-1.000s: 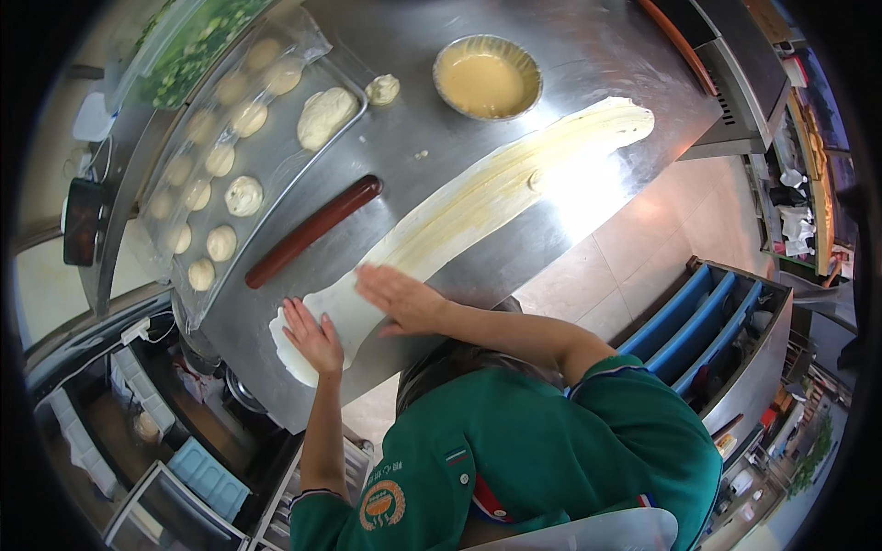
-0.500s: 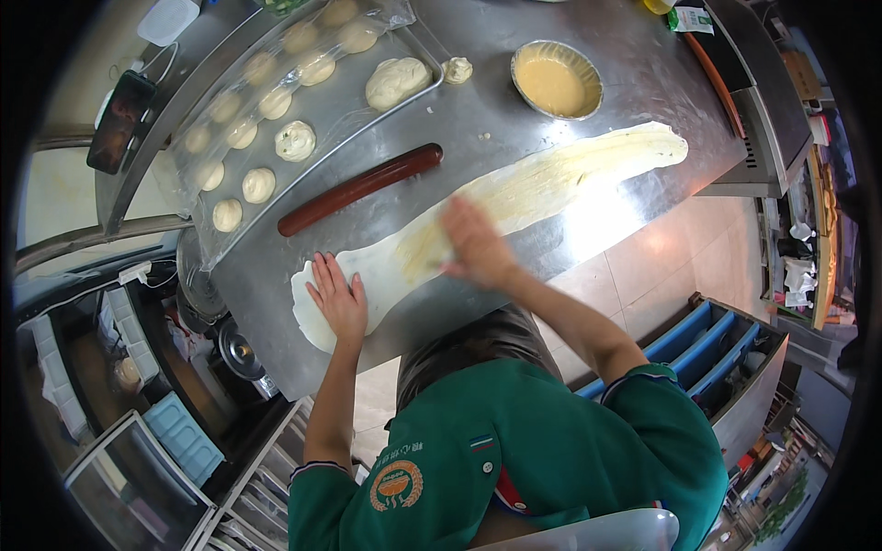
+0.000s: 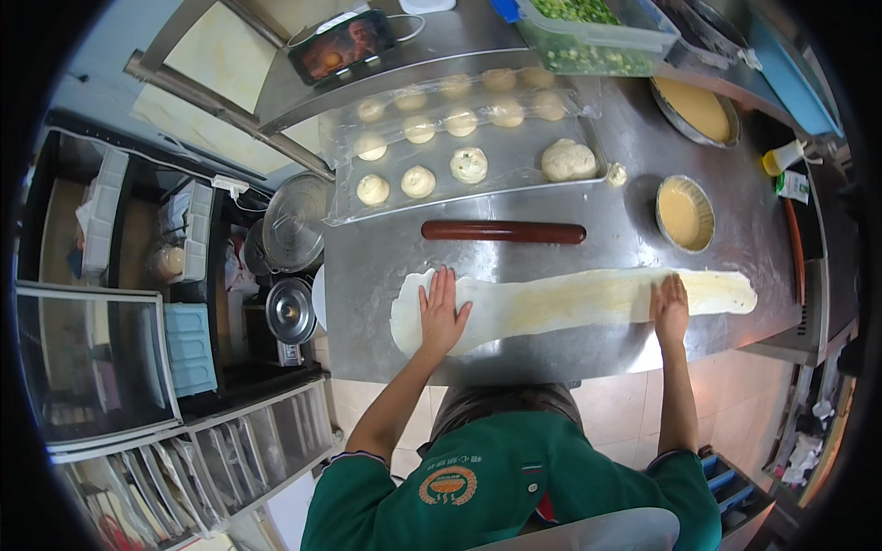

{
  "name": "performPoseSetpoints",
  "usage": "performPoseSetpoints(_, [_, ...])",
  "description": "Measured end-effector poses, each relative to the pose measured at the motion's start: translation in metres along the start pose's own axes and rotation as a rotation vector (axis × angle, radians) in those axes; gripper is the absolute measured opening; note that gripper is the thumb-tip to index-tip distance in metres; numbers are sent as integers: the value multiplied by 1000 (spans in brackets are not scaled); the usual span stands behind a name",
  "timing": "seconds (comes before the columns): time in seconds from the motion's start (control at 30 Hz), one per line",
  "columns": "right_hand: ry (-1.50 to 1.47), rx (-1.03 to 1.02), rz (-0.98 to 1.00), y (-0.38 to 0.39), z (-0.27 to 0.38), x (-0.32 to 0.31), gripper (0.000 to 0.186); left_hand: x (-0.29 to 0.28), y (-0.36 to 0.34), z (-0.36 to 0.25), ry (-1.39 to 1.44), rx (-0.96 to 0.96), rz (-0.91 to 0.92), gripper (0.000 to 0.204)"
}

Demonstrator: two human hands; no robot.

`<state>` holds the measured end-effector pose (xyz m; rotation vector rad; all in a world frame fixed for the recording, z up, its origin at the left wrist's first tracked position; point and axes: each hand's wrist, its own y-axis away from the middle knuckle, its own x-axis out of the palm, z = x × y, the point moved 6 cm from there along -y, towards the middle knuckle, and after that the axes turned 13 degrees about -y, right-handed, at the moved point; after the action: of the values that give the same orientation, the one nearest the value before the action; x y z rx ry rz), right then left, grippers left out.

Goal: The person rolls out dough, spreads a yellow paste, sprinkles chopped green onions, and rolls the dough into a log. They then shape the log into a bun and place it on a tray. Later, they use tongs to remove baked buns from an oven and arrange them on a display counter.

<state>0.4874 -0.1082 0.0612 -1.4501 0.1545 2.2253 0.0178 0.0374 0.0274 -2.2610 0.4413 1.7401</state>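
A long, thin sheet of rolled dough (image 3: 579,298) stretches from left to right along the near part of the steel table, with a yellowish paste smeared over its middle and right. My left hand (image 3: 443,317) lies flat on the bare white left end, fingers spread. Toward the right end, my right hand (image 3: 671,308) rests on the smeared surface with fingers close together and nothing visible in them. Beyond the dough lies a dark red rolling pin (image 3: 503,231). A fluted bowl of yellowish paste (image 3: 684,214) stands past the sheet's right half.
A tray (image 3: 413,209) of dough balls, partly under clear plastic, sits at the back. Near its right corner is a small dough lump (image 3: 616,174). Farther back are a tub of chopped greens (image 3: 588,37), a larger bowl of yellow liquid (image 3: 694,110) and a propped phone (image 3: 342,48).
My right hand has moved from the sheet's left-middle to near its right end, and the yellowish smear spans the middle. My left hand stays on the left end. The view has turned.
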Motion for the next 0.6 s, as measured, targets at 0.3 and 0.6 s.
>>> performPoseSetpoints(0.3, [38,10,131,-127,9,4,23,-18,22,46,-167,112,30,80])
performPoseSetpoints(0.6, [-1192,416,-388,-96,18,8,27,-28,58,105,-252,5,66,78])
